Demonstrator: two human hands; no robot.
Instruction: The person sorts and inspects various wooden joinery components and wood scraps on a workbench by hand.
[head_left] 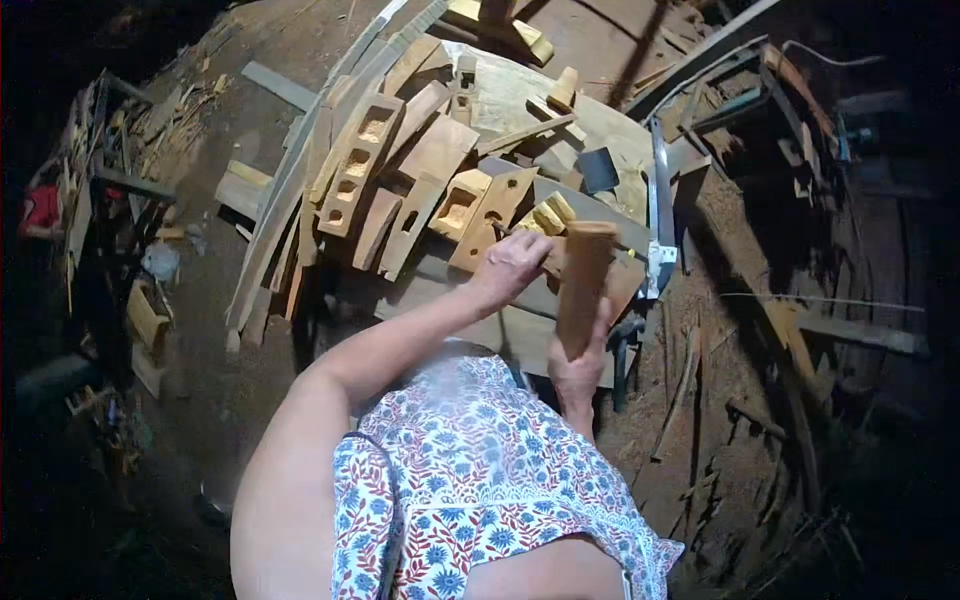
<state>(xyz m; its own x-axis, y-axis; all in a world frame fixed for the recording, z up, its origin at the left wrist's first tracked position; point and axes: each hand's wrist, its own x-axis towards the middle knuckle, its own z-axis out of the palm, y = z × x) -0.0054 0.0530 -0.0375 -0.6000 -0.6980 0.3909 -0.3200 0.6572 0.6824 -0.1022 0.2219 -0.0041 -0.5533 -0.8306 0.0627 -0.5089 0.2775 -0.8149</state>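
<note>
My left hand (515, 262) is closed around a thin dark tool (500, 228) that looks like a chisel, mostly hidden by the fingers. Its visible end is at a flat wooden piece (510, 190) with several holes. My right hand (582, 362) grips a thick, smooth wooden block (582, 285), raised upright just right of my left hand. Behind the hands lies a yellowish, notched wood piece (548, 212). Left of the holed piece is a block with a square hollow (460, 203).
A long block with several square pockets (362, 165) leans among cut boards on the left. A dark flat plate (598, 170) lies on the pale slab (510, 90). A metal bar (661, 190) runs along the right edge. Wood scraps (690, 390) litter the ground.
</note>
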